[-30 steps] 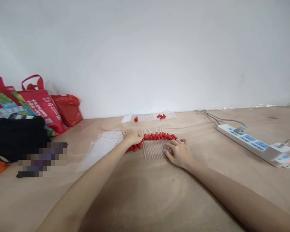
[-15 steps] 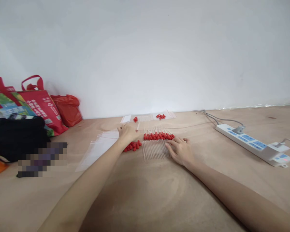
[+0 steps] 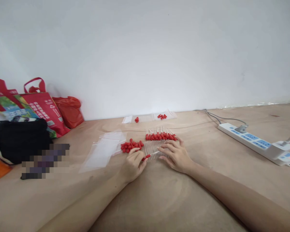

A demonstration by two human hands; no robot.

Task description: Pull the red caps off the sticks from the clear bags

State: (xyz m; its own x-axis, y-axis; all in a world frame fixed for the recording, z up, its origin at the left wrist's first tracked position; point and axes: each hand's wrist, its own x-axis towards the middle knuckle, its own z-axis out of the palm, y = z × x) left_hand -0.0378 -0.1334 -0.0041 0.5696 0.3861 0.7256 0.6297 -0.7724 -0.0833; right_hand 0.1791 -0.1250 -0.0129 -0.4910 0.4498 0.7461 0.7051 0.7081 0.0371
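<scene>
My left hand [image 3: 134, 165] is closed, pinching a red rubber dropper bulb [image 3: 147, 157] low over the table. A thin clear tube [image 3: 154, 153] runs from that bulb to the fingertips of my right hand [image 3: 177, 156], which closes on it. Below and beside my right fingers lies a row of clear dropper tubes [image 3: 148, 149], partly hidden by the hand. Just beyond is a row of droppers with red bulbs [image 3: 159, 136], their tubes pointing away. A pile of loose red bulbs [image 3: 130, 146] lies beyond my left hand.
Flat clear zip bags [image 3: 99, 153] lie to the left. More bags with a few red bulbs [image 3: 162, 116] are near the wall. A white power strip [image 3: 251, 141] with cables stands right. Shopping bags [image 3: 45, 109] and a black bag [image 3: 21, 138] fill the far left.
My left hand has come back from beyond the bulb pile toward me and right, now holding a red bulb. My right hand has shifted slightly left over the tubes.
</scene>
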